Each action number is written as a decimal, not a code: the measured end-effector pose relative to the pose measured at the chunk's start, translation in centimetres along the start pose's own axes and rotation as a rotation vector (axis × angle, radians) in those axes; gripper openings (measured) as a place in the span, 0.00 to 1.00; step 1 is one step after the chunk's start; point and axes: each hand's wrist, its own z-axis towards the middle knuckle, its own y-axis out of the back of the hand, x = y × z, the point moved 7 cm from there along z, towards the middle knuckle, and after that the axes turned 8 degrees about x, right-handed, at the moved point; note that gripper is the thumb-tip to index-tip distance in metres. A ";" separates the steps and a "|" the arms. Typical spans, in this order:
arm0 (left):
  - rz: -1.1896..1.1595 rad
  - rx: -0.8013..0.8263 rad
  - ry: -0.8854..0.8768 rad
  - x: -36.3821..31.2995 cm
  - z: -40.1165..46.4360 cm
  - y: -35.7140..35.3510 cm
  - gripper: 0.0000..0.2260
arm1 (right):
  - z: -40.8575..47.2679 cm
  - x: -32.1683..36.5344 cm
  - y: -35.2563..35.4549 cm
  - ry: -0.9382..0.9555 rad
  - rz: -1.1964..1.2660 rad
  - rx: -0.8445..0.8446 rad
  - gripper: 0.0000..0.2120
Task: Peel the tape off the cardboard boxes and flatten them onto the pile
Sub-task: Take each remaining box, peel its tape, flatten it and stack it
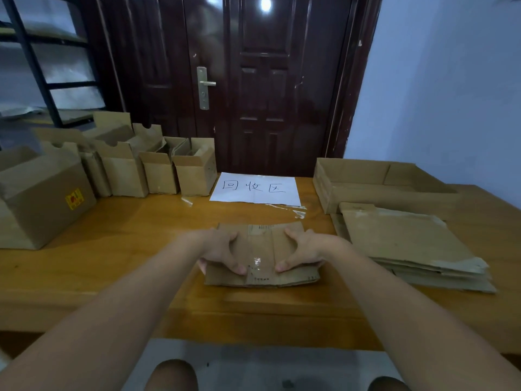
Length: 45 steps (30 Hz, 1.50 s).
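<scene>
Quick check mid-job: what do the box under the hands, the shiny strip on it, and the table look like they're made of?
Flattened box: brown cardboard, matte, creased along its folds; likely corrugated, though the edges are too blurred to confirm. Shiny strip: looks like clear plastic packing tape, since it glints and the cardboard shows through. Table: orange-brown wood or wood veneer, smooth with a slight sheen; which one can't be told.

table (118, 238): was orange-brown wood
boxes (158, 173): were plain brown
sign (255, 189): was white, black characters
door (262, 80): was dark red-brown
</scene>
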 end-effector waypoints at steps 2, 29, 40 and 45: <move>-0.003 -0.015 -0.001 0.0 0.1 0.0 0.54 | 0.0 0.1 -0.1 -0.014 -0.027 0.002 0.60; -0.021 -0.354 -0.243 -7.7 -1.4 6.3 0.50 | -7.4 -1.8 10.8 0.058 -0.093 -0.284 0.58; -0.090 -0.360 -0.427 -26.4 1.9 2.3 0.51 | -12.3 -21.4 14.9 -0.055 0.270 -0.584 0.36; -0.041 -0.308 -0.408 -30.8 4.7 -1.1 0.55 | -12.2 -27.7 13.0 -0.129 0.306 -0.651 0.32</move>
